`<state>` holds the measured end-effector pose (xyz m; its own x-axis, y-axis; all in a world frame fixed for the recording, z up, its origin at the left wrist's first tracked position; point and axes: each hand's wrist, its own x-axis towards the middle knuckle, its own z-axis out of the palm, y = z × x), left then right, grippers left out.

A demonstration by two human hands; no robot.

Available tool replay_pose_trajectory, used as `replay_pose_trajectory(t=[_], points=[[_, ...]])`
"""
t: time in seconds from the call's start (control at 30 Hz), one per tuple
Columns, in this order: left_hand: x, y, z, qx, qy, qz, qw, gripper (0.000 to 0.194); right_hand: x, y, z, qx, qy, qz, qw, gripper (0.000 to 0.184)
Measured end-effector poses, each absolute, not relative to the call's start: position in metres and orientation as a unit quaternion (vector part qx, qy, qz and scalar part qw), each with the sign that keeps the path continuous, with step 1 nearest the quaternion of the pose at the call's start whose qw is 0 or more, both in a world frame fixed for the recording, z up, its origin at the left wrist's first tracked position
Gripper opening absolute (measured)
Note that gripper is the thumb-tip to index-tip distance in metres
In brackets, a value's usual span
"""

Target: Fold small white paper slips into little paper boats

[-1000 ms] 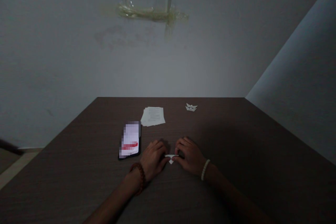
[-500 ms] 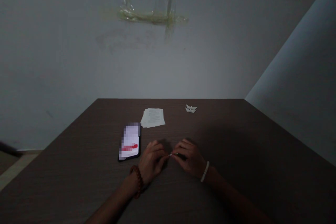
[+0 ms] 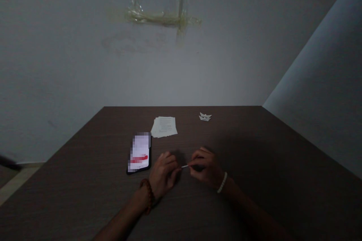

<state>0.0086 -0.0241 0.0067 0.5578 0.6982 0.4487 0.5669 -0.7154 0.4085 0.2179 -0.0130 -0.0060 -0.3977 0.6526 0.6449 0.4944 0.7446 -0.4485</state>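
Note:
A thin white strip, which looks like a small piece of paper (image 3: 184, 166) seen edge-on, spans the gap between my hands. Its left end is pinched by the thumb and fingers of my left hand (image 3: 164, 172), and its right end by those of my right hand (image 3: 206, 167). Most of it is covered by the fingers, so any folds cannot be made out. Both hands are low over the dark wooden table (image 3: 181, 211). A brown bead bracelet (image 3: 148, 196) is on the left wrist, a white one (image 3: 222, 183) on the right.
Left of my left hand lies a phone (image 3: 139, 153) with a lit, partly blurred screen. Behind it is a stack of printed paper sheets (image 3: 164, 126). Folded paper boats (image 3: 205, 117) sit farther back to the right. A pale wall (image 3: 181, 75) stands behind the table.
My right hand has shifted slightly right, away from the left, and its fingers have lifted a little. More of the white paper shows between the hands. The left hand has hardly moved.

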Motion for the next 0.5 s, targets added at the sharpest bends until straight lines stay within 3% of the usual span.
replay_pose_trajectory(t=[0.33,0.5], points=[[0.006,-0.023,0.015,0.87,0.365,0.312,0.115,0.029,0.222,-0.015,-0.001,-0.359,-0.837,0.089,0.403,0.015],[0.007,-0.024,0.013,0.87,0.357,0.317,0.12,0.025,0.213,-0.017,-0.003,-0.341,-0.859,0.08,0.374,0.007]])
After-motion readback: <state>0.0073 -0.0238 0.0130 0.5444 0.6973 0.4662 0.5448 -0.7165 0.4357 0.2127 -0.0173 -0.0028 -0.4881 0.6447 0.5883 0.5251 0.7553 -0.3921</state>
